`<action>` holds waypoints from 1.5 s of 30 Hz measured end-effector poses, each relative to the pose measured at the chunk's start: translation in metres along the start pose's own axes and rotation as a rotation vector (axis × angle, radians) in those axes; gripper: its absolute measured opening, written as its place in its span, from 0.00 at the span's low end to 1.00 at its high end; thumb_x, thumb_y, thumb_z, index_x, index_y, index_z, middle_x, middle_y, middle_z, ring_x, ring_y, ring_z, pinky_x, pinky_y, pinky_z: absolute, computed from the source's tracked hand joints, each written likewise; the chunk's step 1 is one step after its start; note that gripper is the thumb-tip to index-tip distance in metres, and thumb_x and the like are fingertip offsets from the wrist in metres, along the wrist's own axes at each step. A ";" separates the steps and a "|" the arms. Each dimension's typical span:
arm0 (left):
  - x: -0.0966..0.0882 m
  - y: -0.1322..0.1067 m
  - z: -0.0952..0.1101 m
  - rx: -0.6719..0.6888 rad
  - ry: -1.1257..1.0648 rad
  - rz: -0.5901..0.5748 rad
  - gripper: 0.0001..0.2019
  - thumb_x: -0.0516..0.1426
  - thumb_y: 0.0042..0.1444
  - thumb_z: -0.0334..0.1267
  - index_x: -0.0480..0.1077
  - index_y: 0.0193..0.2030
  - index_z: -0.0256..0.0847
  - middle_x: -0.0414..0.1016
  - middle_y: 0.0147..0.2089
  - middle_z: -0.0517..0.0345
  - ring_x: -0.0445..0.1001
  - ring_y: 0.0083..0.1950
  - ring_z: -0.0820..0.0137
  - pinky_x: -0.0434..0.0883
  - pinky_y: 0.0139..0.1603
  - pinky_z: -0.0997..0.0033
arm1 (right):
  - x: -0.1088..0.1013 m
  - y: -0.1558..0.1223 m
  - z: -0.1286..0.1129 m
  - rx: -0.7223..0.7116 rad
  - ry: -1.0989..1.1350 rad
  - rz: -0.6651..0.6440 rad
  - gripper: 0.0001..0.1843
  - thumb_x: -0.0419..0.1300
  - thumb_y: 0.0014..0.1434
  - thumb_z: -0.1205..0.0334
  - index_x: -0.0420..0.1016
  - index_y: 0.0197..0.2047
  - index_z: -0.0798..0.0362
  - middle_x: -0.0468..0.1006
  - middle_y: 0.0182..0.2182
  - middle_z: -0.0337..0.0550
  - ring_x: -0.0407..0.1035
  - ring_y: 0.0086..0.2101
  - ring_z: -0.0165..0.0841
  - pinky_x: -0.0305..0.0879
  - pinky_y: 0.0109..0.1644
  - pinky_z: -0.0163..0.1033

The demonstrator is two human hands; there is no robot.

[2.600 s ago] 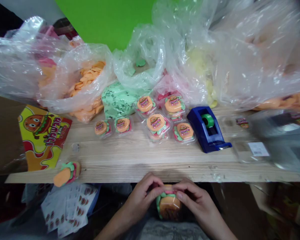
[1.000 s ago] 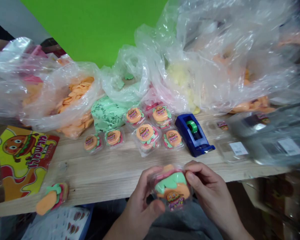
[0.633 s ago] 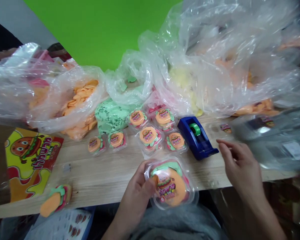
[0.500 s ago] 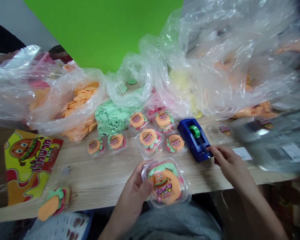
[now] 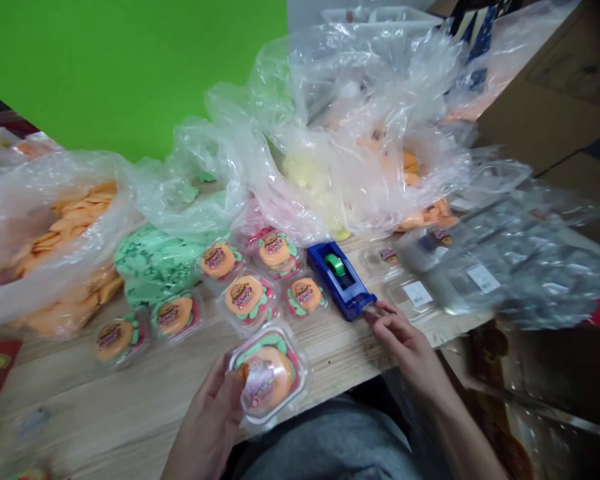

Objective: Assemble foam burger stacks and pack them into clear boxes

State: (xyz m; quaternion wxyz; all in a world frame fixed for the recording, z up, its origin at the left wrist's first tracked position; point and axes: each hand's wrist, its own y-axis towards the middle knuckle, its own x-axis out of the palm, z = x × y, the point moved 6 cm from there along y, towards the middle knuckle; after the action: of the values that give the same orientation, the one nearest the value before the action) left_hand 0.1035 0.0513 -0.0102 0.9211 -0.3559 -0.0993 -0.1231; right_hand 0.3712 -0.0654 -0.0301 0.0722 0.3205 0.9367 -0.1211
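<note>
Our left hand [image 5: 205, 427] curved around a clear plastic tub [image 5: 296, 393] containing a burger-shaped sweet [image 5: 267, 380], gripping it over the near part of the wooden table [image 5: 105, 413]. Our right hand [image 5: 405, 347] was nearly closed, its fingertips [image 5: 375, 313] pinched at the front end of a blue tape dispenser [image 5: 337, 280]; we could not tell whether they held anything. Six similar tubs [image 5: 245, 300] sat just beyond the held one.
</note>
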 end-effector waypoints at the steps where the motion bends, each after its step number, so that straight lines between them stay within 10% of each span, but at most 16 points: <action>1: 0.000 0.001 0.001 0.005 -0.011 0.009 0.22 0.64 0.44 0.50 0.71 0.45 0.44 0.79 0.42 0.57 0.77 0.41 0.66 0.73 0.38 0.73 | 0.003 0.003 0.004 -0.008 -0.032 0.040 0.14 0.59 0.56 0.52 0.70 0.25 0.53 0.69 0.46 0.52 0.60 0.54 0.43 0.56 0.57 0.49; 10: 0.004 -0.003 -0.002 0.019 -0.088 -0.003 0.21 0.62 0.47 0.50 0.70 0.47 0.45 0.77 0.48 0.55 0.74 0.50 0.61 0.73 0.49 0.66 | 0.007 -0.011 -0.002 0.002 -0.091 -0.007 0.13 0.56 0.59 0.56 0.71 0.26 0.54 0.71 0.39 0.48 0.65 0.47 0.40 0.59 0.51 0.43; 19: 0.044 -0.014 0.018 0.120 -0.247 -0.118 0.21 0.56 0.56 0.48 0.68 0.53 0.37 0.75 0.50 0.49 0.71 0.55 0.59 0.67 0.56 0.58 | 0.056 -0.075 -0.082 -0.221 0.120 -0.362 0.09 0.55 0.59 0.60 0.68 0.28 0.50 0.67 0.28 0.38 0.65 0.31 0.31 0.62 0.34 0.33; 30: 0.032 -0.023 0.026 0.334 -0.245 -0.005 0.19 0.61 0.51 0.48 0.69 0.47 0.44 0.77 0.44 0.58 0.75 0.46 0.66 0.71 0.48 0.68 | 0.106 -0.054 -0.087 -0.121 -0.016 -0.222 0.17 0.55 0.58 0.62 0.53 0.20 0.51 0.57 0.20 0.33 0.55 0.23 0.27 0.54 0.26 0.33; 37: 0.046 -0.015 0.016 -0.064 -0.385 -0.177 0.20 0.50 0.60 0.51 0.72 0.47 0.37 0.78 0.46 0.52 0.76 0.46 0.67 0.72 0.48 0.69 | 0.107 -0.056 -0.095 -0.221 -0.060 -0.416 0.08 0.51 0.60 0.66 0.62 0.28 0.51 0.64 0.26 0.36 0.62 0.29 0.29 0.59 0.33 0.34; 45: 0.042 -0.018 0.003 -0.116 -0.318 -0.279 0.21 0.51 0.60 0.48 0.70 0.50 0.33 0.78 0.45 0.47 0.75 0.48 0.62 0.70 0.51 0.63 | 0.108 -0.049 -0.083 -0.258 -0.351 -0.470 0.14 0.54 0.61 0.54 0.65 0.27 0.52 0.69 0.25 0.40 0.63 0.28 0.33 0.61 0.31 0.38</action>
State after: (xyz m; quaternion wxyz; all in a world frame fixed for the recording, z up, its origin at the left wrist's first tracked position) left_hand 0.1377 0.0337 0.0144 0.8459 -0.4059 -0.2844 -0.1973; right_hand 0.2509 -0.0174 0.0352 0.2428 0.0580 0.9659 -0.0683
